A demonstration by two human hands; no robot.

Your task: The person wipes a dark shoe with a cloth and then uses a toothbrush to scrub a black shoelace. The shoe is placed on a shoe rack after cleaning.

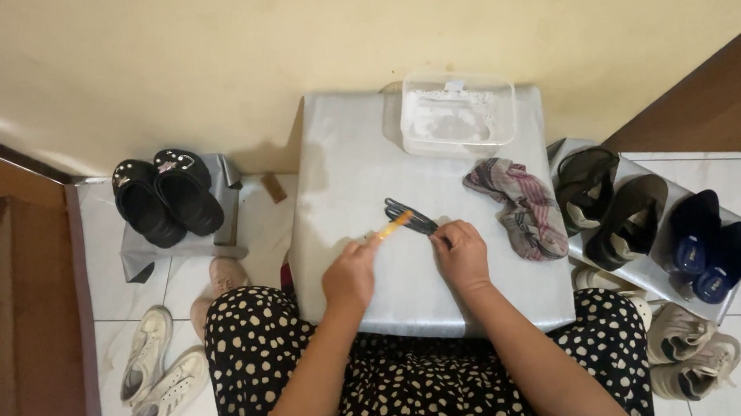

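Both bare forearms reach forward from the lap, angling inward so the hands sit close together. The left hand [351,274] is curled into a loose fist, back of the hand up, its fingers [371,244] pinched closed near the thumb. The right hand [462,254] lies just beside it, knuckles up, fingers [442,239] bent and pressed down, wrist straight in line with the forearm

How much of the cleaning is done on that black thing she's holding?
Hard to tell how much is done: the black item is too small to show clean or dirty parts. In hand: the left hand works an orange-handled brush against it while the right hand holds it on the grey table. The crumpled cloth and clear container lie untouched, so wiping looks not yet done.
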